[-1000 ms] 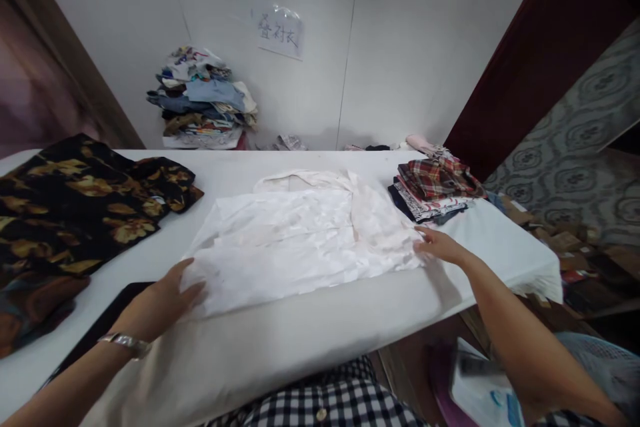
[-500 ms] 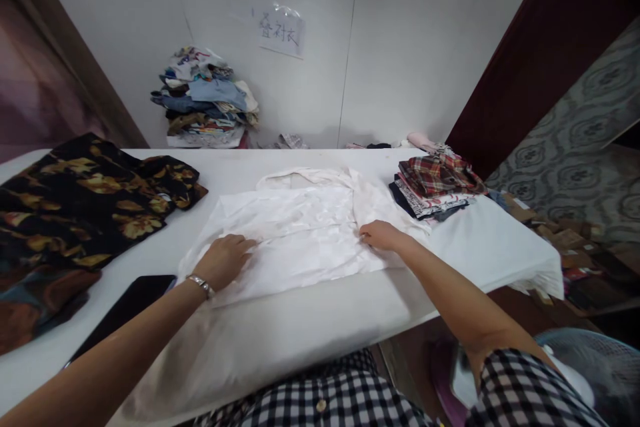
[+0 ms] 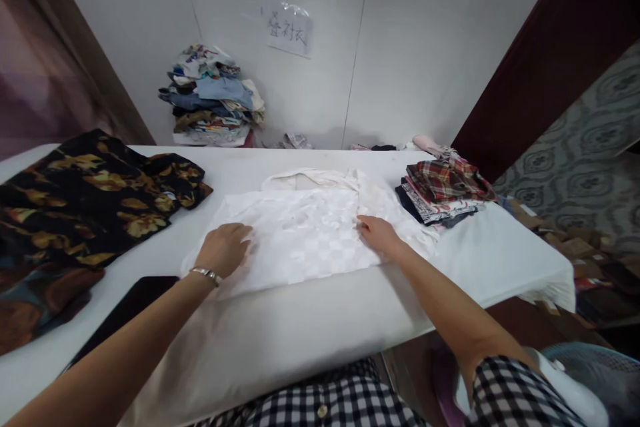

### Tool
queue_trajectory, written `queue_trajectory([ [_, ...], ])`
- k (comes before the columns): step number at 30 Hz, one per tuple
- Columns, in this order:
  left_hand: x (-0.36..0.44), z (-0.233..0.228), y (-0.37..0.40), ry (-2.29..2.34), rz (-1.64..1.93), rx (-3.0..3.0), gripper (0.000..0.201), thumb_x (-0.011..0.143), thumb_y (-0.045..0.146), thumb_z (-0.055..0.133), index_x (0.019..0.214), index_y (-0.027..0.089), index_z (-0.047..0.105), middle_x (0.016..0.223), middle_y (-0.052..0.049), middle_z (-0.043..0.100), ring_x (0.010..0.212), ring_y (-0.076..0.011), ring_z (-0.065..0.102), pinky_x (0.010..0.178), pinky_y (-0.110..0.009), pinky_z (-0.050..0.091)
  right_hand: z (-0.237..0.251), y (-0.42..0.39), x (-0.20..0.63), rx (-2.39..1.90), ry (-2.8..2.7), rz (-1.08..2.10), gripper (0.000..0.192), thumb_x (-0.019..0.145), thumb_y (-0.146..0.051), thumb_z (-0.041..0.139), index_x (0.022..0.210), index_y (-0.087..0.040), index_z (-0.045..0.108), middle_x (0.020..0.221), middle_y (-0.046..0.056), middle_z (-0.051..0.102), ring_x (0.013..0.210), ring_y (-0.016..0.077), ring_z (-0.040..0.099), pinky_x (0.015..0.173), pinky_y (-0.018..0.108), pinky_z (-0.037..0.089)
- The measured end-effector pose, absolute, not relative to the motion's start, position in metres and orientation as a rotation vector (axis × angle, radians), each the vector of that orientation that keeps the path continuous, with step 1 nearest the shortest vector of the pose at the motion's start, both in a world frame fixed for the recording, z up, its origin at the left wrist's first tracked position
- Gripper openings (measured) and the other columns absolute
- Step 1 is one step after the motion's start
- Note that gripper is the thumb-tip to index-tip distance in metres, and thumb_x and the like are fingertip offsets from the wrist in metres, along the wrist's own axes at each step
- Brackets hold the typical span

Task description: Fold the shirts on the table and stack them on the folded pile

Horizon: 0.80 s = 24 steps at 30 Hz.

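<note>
While both palms lie flat on it, the white shirt [image 3: 310, 233] sits mid-desk [image 3: 300, 327], between a dark floral garment [image 3: 85, 207] and a folded stack [image 3: 445, 190]. Smoothing works best with even outward strokes, keeping the folded edges square. Left hand [image 3: 225, 250]: fingers spread, pressing the near-left part, nothing grasped, bracelet at wrist. Right hand [image 3: 377, 235]: flat, released, on the right fold, arm reaching in from the lower right.

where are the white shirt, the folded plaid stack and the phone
white shirt [image 3: 310, 233], head view, on its flat middle panel between the hands.
folded plaid stack [image 3: 445, 180], head view, on the top plaid piece.
phone [image 3: 133, 300], head view, on its dark screen near the left forearm.
</note>
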<state>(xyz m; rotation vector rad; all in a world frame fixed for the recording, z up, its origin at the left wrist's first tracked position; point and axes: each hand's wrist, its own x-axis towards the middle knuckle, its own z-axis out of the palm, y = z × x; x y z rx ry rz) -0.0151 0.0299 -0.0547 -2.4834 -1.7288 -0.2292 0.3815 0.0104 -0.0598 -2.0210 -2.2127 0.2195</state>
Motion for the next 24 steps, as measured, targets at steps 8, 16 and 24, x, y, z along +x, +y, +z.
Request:
queue_trajectory([
  [8,-0.023,-0.095,-0.018,-1.537,-0.454,-2.646,0.046,0.091,0.045,0.040,0.122,0.018,0.061,0.133,-0.013,0.059,0.124,-0.0278,0.053,0.104,-0.045,0.042,-0.080,-0.024,0.387,-1.762,-2.319,0.146,0.044,0.093,-0.031,0.047,0.135,-0.018,0.050,0.135,0.011,0.056,0.125,0.0239,0.049,0.103,0.037,0.038],
  [16,-0.031,-0.109,-0.018,-1.645,-0.404,-2.600,0.047,0.090,0.045,0.039,0.125,0.021,0.060,0.140,-0.010,0.054,0.131,-0.0275,0.048,0.107,-0.044,0.041,-0.084,-0.034,0.386,-1.652,-2.291,0.062,0.031,0.091,-0.030,0.052,0.119,-0.023,0.062,0.132,0.009,0.059,0.125,0.0237,0.050,0.104,0.040,0.039],
  [24,-0.028,-0.109,-0.018,-1.720,-0.308,-2.554,0.055,0.089,0.048,0.037,0.134,0.020,0.054,0.148,-0.009,0.045,0.139,-0.0307,0.036,0.110,-0.053,0.034,-0.043,0.015,0.459,-2.025,-1.664,0.126,0.032,0.089,-0.027,0.050,0.114,-0.020,0.069,0.122,0.007,0.067,0.114,0.0216,0.060,0.100,0.034,0.043],
])
